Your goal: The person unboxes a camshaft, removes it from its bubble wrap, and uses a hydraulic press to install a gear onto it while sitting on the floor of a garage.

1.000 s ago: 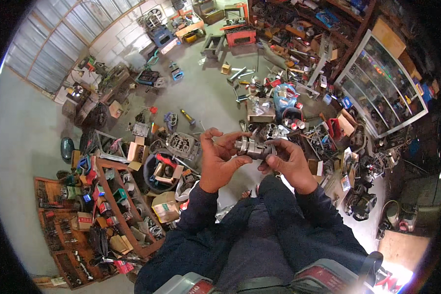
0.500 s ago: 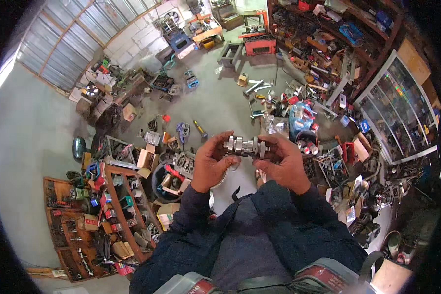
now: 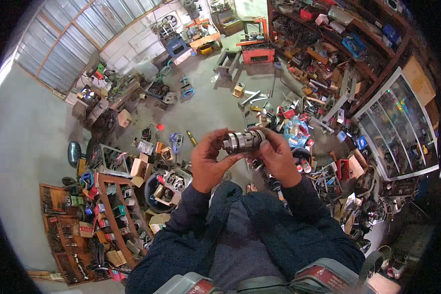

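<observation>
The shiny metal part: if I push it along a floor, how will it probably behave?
The shiny metal part is probably stiff and rather heavy for its size, as it looks like thick metal. Its rounded, stepped shape suggests that it may roll, perhaps unevenly. Its glossy surface could make it slippery.

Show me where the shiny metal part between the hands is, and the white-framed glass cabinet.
Shiny metal part point(image 3: 242, 141): head view, around the middle of its body.
White-framed glass cabinet point(image 3: 400, 128): head view, on its glass front.
</observation>
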### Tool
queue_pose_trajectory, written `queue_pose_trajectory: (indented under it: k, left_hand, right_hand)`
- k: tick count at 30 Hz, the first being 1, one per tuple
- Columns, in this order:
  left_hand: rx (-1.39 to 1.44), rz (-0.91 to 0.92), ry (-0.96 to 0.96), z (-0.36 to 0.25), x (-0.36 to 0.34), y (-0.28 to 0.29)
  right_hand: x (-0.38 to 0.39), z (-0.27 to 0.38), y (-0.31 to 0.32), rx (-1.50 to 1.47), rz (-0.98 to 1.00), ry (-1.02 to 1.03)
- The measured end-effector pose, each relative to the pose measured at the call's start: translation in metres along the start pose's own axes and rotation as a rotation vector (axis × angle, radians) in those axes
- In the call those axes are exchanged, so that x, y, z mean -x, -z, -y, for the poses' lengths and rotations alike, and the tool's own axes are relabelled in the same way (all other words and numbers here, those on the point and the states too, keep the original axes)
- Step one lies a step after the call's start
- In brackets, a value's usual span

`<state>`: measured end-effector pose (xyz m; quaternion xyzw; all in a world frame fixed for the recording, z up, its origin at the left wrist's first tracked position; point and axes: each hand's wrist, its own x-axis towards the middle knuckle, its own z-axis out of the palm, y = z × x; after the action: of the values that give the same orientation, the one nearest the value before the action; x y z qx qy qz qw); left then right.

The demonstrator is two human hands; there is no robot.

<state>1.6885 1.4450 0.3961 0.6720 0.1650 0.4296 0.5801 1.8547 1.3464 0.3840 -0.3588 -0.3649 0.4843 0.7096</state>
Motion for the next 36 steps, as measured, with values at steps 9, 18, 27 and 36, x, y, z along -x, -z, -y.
queue_pose_trajectory:
  k: [9, 18, 27, 36]
  left_hand:
    - [-0.035, -0.081, -0.071, 0.008, -0.023, -0.021]
    - [-0.058, -0.060, -0.159, 0.030, -0.047, -0.033]
    - [-0.039, -0.037, -0.193, 0.063, -0.103, 0.000]
    - [-0.041, -0.092, -0.215, 0.111, -0.199, 0.079]
  right_hand:
    - [-0.039, -0.001, 0.012, 0.049, -0.017, 0.117]
    - [-0.076, 0.000, 0.026, 0.129, -0.078, 0.126]
    - [-0.149, -0.009, 0.021, 0.151, -0.078, 0.128]
    - [-0.279, -0.046, -0.007, 0.039, -0.137, -0.046]
